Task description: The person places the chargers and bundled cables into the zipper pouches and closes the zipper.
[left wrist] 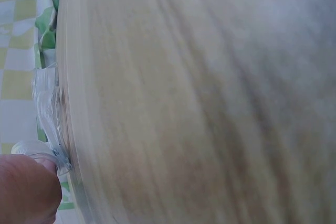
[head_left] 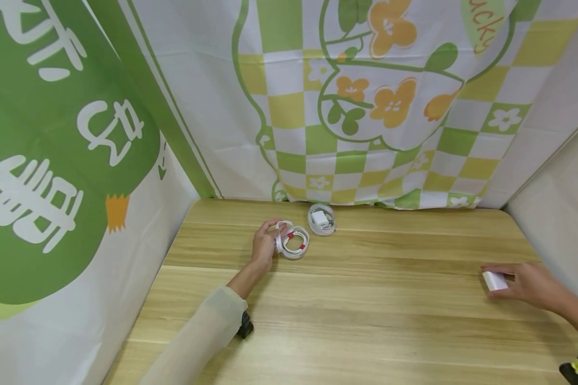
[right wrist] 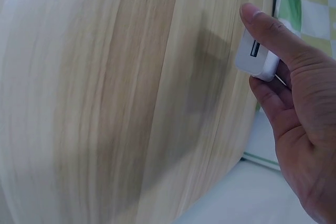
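In the head view, my left hand [head_left: 264, 245] pinches the left side of a clear round case that holds a coiled white cable [head_left: 296, 252] with red ties. The left wrist view shows only part of that hand [left wrist: 29, 190], its thumb against the clear plastic [left wrist: 32, 149]. My right hand [head_left: 530, 283], far to the right, grips a white USB charger [head_left: 495, 281] between thumb and fingers. In the right wrist view the charger's [right wrist: 248, 55] dark USB slot shows, and a shadow falls on the wood below.
Just behind the cable case, a second clear round case [head_left: 321, 231] with a white plug inside lies near the back edge of the wooden table [head_left: 366, 321]. A checked, flowered cloth [head_left: 356, 176] hangs behind the table, and a green printed cloth [head_left: 91, 214] hangs at the left.
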The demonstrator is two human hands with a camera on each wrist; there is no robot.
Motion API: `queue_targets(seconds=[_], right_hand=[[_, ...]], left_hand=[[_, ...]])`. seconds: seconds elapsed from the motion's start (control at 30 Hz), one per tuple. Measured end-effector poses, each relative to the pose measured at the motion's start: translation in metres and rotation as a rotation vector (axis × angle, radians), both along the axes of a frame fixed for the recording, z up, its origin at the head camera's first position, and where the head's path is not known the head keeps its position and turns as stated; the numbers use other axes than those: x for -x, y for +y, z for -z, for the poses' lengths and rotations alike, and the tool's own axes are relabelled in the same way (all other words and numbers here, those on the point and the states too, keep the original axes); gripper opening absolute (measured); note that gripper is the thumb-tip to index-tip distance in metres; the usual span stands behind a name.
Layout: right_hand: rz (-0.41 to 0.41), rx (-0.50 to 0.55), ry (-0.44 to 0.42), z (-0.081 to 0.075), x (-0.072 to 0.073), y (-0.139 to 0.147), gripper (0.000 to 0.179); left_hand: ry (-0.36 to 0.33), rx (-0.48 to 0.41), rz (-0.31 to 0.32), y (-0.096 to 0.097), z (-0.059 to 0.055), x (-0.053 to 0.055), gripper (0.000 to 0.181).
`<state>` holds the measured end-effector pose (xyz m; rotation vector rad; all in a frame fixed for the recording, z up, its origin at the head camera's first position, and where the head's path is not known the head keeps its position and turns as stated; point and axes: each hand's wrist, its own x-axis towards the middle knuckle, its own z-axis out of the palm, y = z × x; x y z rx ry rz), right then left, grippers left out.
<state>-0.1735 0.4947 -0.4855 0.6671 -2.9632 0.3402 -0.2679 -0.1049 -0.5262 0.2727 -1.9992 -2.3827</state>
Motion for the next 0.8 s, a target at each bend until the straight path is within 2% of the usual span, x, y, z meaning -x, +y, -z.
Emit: queue_targets(seconds=[0.33,0.5,0.63,0.8], right_hand=[[-0.045,0.06,-0.058,-0.003,0.01,-0.015,0.064],[-0.078,0.098,-0.043,-0.004,0.017,-0.022,0.063],[-0.076,0.097,-0.045,-0.005,0.022,-0.029,0.064],[-0.074,0.108,-0.075,-0.006,0.027,-0.04,0.064]], left_hand=[[0.004,-0.028,-0.002,0.001,0.001,0.001,0.037],[0.011,-0.033,0.01,0.001,0.001,0.0,0.037],[0.01,-0.049,0.019,0.001,0.0,-0.001,0.038],[0.01,-0.029,0.021,0.0,0.0,0.0,0.039]])
